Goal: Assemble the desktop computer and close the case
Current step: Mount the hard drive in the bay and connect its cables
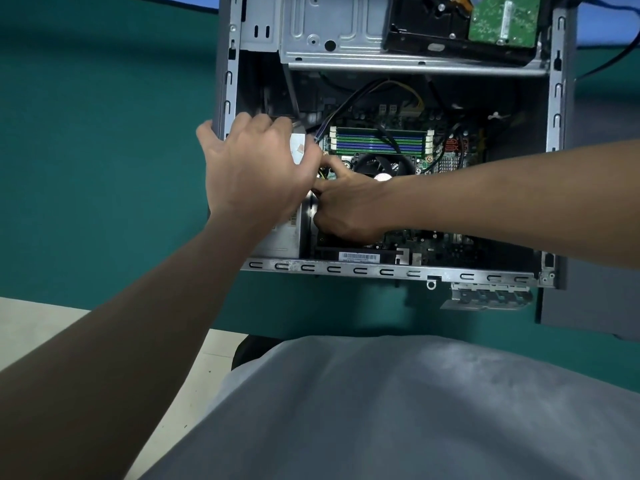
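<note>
Steel case lies open under both hands: left hand grips the power supply, right hand beside it pinches a yellow-wired plug, which next likely needs seating squarely in the motherboard.

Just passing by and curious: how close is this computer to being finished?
Partway. Done: fan and hard drive sit in the case. In hand: the left hand covers the power supply; the right hand works at wires beside the fan. Left: the case is open, no side on it.
</note>
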### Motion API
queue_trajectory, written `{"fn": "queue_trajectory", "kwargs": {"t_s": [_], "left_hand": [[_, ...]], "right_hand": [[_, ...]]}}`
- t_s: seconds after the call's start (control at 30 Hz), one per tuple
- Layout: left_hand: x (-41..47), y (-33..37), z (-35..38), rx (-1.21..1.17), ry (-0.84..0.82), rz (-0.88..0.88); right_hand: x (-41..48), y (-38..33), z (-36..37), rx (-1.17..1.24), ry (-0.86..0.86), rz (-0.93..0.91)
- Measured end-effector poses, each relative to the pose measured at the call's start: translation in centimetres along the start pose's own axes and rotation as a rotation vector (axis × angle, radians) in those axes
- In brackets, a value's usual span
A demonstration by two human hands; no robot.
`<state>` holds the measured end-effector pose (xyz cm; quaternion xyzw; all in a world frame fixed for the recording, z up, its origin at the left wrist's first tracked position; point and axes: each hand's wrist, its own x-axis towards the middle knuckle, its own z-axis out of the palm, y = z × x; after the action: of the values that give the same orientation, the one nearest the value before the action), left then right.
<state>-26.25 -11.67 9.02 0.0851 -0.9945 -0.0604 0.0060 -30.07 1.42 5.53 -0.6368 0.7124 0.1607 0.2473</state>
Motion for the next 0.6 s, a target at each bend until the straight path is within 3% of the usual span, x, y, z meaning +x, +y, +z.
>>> {"fn": "queue_trajectory", "kwargs": {"t_s": [0.17, 0.33, 0.6], "left_hand": [[0.0, 0.1, -0.2, 0.004, 0.001, -0.003], [-0.1, 0.1, -0.1, 0.003, 0.007, -0.002], [0.0, 0.1, -0.1, 0.002, 0.010, 0.003]], "right_hand": [[-0.1, 0.0, -0.5, -0.032, 0.016, -0.029], [-0.4, 1.2, 0.1, 0.131, 0.042, -0.035], [-0.6, 1.0, -0.7, 0.168, -0.024, 0.000]]}}
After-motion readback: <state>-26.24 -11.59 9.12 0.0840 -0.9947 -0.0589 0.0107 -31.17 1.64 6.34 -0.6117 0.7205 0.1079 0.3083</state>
